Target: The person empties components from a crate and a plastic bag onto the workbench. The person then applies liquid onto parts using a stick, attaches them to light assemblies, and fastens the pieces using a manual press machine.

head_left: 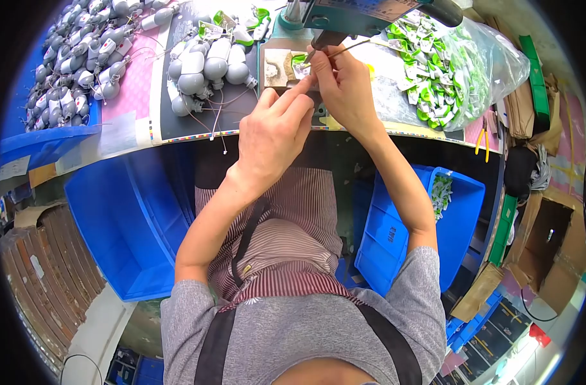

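My right hand (347,90) is closed in a pinch right under the ram of a green bench press (338,19). A thin brownish wire (357,47) passes through its fingers and runs off to the right. My left hand (270,131) is curled just below, its index finger and thumb drawn together and reaching to the right fingertips; what they hold, if anything, is hidden. Beside the fingertips a small green and white plastic part (299,62) sits in the press's fixture (277,67). The part's far side is covered by my fingers.
Grey and white bulb-shaped parts with wires (206,64) lie left of the press. More fill a blue bin (49,144) further left. Green and white clips (428,83) spill from a clear bag (498,64) at right. Yellow-handled pliers (482,138) hang by the edge. Blue crates (129,244) stand below.
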`<state>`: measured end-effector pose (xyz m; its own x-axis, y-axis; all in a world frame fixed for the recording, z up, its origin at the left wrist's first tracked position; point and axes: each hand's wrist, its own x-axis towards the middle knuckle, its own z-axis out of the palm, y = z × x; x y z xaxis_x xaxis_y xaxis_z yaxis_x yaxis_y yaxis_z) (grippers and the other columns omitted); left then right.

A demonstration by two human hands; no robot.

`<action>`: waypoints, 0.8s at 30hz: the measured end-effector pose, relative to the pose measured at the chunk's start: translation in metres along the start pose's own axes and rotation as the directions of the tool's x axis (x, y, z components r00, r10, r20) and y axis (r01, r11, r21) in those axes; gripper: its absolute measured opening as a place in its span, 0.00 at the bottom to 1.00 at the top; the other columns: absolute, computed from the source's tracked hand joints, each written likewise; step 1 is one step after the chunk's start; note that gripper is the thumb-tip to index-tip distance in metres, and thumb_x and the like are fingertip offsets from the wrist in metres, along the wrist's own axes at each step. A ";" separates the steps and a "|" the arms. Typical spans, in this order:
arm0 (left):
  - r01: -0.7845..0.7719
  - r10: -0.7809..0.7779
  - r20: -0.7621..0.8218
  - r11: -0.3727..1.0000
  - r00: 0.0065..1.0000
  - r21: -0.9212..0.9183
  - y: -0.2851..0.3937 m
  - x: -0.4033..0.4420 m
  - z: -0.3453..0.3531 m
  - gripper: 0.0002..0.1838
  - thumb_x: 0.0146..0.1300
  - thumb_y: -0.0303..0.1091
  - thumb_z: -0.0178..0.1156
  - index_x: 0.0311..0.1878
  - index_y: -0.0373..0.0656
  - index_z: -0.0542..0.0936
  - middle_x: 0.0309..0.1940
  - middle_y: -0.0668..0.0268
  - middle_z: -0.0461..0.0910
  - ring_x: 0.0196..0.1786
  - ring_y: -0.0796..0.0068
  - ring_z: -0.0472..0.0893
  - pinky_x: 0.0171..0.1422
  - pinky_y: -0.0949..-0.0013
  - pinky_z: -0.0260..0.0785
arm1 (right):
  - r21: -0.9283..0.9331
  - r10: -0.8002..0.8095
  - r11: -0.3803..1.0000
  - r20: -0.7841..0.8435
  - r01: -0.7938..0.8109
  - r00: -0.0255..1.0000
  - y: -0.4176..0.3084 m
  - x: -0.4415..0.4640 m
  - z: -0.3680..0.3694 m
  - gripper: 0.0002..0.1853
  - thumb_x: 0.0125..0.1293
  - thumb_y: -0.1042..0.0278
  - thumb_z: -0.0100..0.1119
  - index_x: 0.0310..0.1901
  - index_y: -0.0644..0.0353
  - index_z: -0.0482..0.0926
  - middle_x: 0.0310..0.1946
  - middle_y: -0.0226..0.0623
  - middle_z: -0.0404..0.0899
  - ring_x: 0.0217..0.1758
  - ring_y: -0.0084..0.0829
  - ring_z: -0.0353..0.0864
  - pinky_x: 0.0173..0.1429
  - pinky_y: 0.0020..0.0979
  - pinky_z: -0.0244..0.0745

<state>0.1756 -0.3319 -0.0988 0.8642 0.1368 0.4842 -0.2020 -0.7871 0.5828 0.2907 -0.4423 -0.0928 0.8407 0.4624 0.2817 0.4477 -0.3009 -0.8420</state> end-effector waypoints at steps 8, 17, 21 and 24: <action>-0.007 0.006 -0.018 0.999 1.000 -0.050 -0.001 -0.002 0.002 0.06 0.56 0.24 0.67 0.36 0.42 0.81 0.51 0.66 0.85 0.36 0.67 0.79 0.38 0.66 0.76 | 0.483 0.354 0.789 0.147 -0.380 0.924 -0.030 0.021 -0.034 0.16 0.76 0.62 0.47 0.34 0.62 0.79 0.21 0.30 0.78 0.20 0.18 0.68 0.25 0.22 0.59; 0.431 -0.525 0.007 0.691 0.851 -0.580 -0.020 0.027 0.002 0.09 0.65 0.35 0.68 0.42 0.39 0.86 0.26 0.75 0.78 0.26 0.90 0.72 0.30 0.80 0.64 | 0.819 0.097 0.530 0.199 -0.220 0.975 -0.073 0.129 -0.128 0.16 0.78 0.56 0.49 0.33 0.52 0.79 0.16 0.20 0.69 0.15 0.16 0.66 0.21 0.19 0.64; 0.401 -0.494 -0.034 0.741 0.869 -0.538 -0.027 0.030 0.008 0.10 0.65 0.36 0.69 0.42 0.39 0.86 0.22 0.79 0.74 0.23 0.92 0.68 0.27 0.82 0.61 | 0.217 -0.327 0.895 -0.278 0.390 0.903 -0.119 0.130 -0.129 0.14 0.76 0.58 0.50 0.30 0.46 0.77 0.17 0.19 0.68 0.19 0.15 0.62 0.26 0.24 0.56; 0.341 -0.449 -0.113 0.799 0.886 -0.496 -0.027 0.032 0.012 0.10 0.64 0.35 0.69 0.41 0.38 0.86 0.24 0.77 0.77 0.25 0.90 0.70 0.29 0.80 0.63 | -0.098 -0.526 0.843 -0.346 0.528 0.776 -0.137 0.098 -0.132 0.16 0.75 0.59 0.52 0.27 0.52 0.77 0.17 0.23 0.70 0.19 0.17 0.65 0.28 0.24 0.60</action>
<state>0.2140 -0.3135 -0.1069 0.8043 0.5429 0.2415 -0.0949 -0.2839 0.9541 0.3520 -0.4656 0.1113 0.5227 0.2285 0.8214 0.8514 -0.0909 -0.5165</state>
